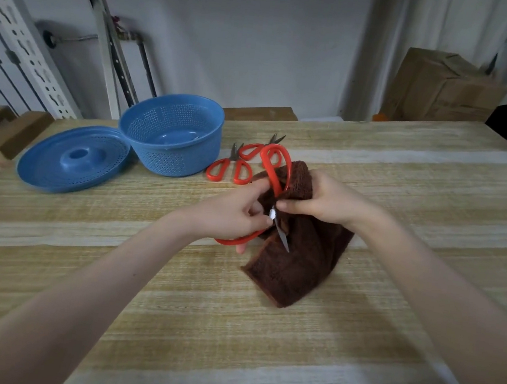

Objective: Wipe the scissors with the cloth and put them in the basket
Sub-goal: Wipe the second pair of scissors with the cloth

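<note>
Head view, widest thing first: what is the room?

– A grey wall, a metal rack (pixel 20 39) far left and a cardboard box (pixel 441 87) far right.

And the surface?

– A pale wooden table (pixel 374 174). The blue basket (pixel 170 158) stands far left, open, with its lid (pixel 72 158) flat beside it. Spare scissors (pixel 234 158) lie just right of the basket.

Where is the task's thing?

– The scissors (pixel 271 176) are at mid-table, lifted over the brown cloth (pixel 297 269) and splayed wide. One red loop reaches far, the other sits near left, and a bare blade points near, over the cloth.

And the hands?

– The left hand (pixel 231 211) curls its fingers round the near loop. The right hand (pixel 329 205) pinches the cloth by thumb and forefinger just at the pivot. The second blade is probably inside that fold, though I cannot tell.

So what does the next move turn on?

– The blade runs from the right hand's pinch toward the near edge, so the wipe should slide that way. The basket lies far left, nearer the left hand.
</note>
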A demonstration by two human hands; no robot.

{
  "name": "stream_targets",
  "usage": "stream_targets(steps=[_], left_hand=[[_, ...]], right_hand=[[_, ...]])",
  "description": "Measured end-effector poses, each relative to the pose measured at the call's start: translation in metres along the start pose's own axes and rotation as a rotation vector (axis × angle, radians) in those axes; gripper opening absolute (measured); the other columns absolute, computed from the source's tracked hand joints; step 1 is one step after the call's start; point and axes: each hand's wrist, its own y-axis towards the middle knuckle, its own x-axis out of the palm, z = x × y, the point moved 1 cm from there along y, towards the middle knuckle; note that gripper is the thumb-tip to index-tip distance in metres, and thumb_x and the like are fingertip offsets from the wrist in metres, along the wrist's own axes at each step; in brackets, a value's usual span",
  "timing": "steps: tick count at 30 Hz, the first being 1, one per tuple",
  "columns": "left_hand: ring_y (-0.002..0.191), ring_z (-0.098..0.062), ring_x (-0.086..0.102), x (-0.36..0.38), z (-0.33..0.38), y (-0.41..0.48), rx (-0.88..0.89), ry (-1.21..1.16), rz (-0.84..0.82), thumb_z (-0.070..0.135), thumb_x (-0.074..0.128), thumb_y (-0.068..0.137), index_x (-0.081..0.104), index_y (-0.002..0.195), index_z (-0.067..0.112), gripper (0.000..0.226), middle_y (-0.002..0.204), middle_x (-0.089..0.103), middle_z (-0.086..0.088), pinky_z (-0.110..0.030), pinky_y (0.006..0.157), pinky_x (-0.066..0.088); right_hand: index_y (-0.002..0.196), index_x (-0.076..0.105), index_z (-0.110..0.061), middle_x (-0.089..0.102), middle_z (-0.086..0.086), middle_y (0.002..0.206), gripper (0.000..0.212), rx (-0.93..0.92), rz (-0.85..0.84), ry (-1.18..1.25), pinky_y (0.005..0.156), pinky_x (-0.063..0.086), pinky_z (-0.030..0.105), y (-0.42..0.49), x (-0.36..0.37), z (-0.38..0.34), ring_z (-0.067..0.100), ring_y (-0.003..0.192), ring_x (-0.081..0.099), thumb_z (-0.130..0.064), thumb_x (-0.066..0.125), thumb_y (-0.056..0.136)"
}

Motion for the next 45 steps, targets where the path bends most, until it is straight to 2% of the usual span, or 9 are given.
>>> stream_targets(steps=[6,15,18,20,26,31,36,39,45], left_hand=[[0.043,-0.018,0.063,-0.001,-0.003,0.003,0.009,0.127,0.045,0.007,0.05,0.096,0.039,0.118,0.011,0.025,0.064,0.061,-0.006,-0.037,0.055,0.052],[0.045,-0.017,0.061,-0.003,-0.004,-0.002,-0.009,-0.049,-0.08,0.006,0.051,0.097,0.034,0.139,0.02,0.048,0.058,0.055,0.001,-0.029,0.048,0.045],[0.055,0.0,0.063,0.001,0.001,0.002,0.022,-0.014,-0.001,0.003,0.053,0.094,0.036,0.138,0.013,0.047,0.084,0.061,-0.001,-0.017,0.055,0.049],[0.076,-0.005,0.066,0.002,0.0,0.005,0.043,0.059,0.06,0.016,0.057,0.088,0.038,0.137,0.012,0.053,0.103,0.06,-0.005,-0.026,0.07,0.054],[0.043,-0.015,0.058,-0.002,0.0,0.0,0.02,-0.037,-0.089,0.001,0.05,0.097,0.035,0.135,0.018,0.044,0.061,0.055,-0.006,-0.019,0.044,0.042],[0.043,-0.017,0.058,-0.004,0.002,0.002,0.011,-0.049,-0.136,0.004,0.051,0.098,0.036,0.137,0.017,0.044,0.062,0.054,-0.009,-0.025,0.044,0.041],[0.04,-0.011,0.056,0.002,0.0,0.008,-0.009,-0.001,-0.036,0.003,0.051,0.096,0.036,0.133,0.012,0.041,0.05,0.054,0.005,-0.024,0.042,0.041],[0.039,-0.005,0.051,0.002,-0.005,0.01,-0.03,0.028,-0.012,0.006,0.052,0.095,0.038,0.133,0.01,0.04,0.045,0.052,0.009,-0.028,0.045,0.039],[0.046,-0.018,0.056,-0.004,0.001,0.0,-0.028,-0.069,-0.136,0.004,0.051,0.098,0.033,0.138,0.021,0.046,0.068,0.052,-0.018,-0.03,0.048,0.037]], right_hand=[[0.091,0.075,-0.012,0.075,0.005,0.091,0.018,-0.019,0.243,-0.05,0.087,0.054,0.039,0.005,0.023,0.003,0.016,0.088,0.069,-0.02,0.082,0.076],[0.092,0.071,-0.016,0.074,-0.001,0.09,0.016,-0.014,0.023,-0.049,0.09,0.052,0.029,-0.003,0.008,0.004,0.01,0.088,0.069,-0.011,0.079,0.078],[0.087,0.073,-0.022,0.074,-0.006,0.085,0.016,-0.036,0.169,-0.042,0.083,0.053,0.026,0.0,0.019,0.003,0.003,0.082,0.068,-0.019,0.083,0.074],[0.09,0.076,-0.018,0.075,-0.002,0.089,0.017,-0.062,0.245,-0.016,0.086,0.053,0.031,0.002,0.025,0.005,0.009,0.088,0.07,-0.021,0.083,0.074],[0.092,0.071,-0.016,0.074,-0.01,0.083,0.019,-0.074,-0.015,0.017,0.083,0.052,0.02,-0.001,0.004,0.003,0.003,0.083,0.068,-0.004,0.077,0.078],[0.092,0.069,-0.017,0.074,-0.012,0.081,0.025,-0.023,-0.109,0.066,0.08,0.05,0.016,-0.005,-0.003,0.007,0.001,0.082,0.068,0.005,0.071,0.08],[0.09,0.073,-0.006,0.074,0.004,0.086,0.016,0.022,0.137,-0.057,0.082,0.051,0.031,0.0,0.007,0.004,0.015,0.082,0.069,-0.013,0.08,0.077],[0.082,0.072,-0.016,0.07,-0.005,0.076,0.008,-0.013,0.221,-0.054,0.069,0.047,0.024,0.0,0.02,0.006,0.002,0.07,0.063,-0.019,0.079,0.079],[0.088,0.069,-0.026,0.073,-0.014,0.082,0.02,-0.03,-0.057,-0.008,0.082,0.049,0.016,-0.006,0.001,0.003,-0.001,0.082,0.067,-0.008,0.074,0.081]])
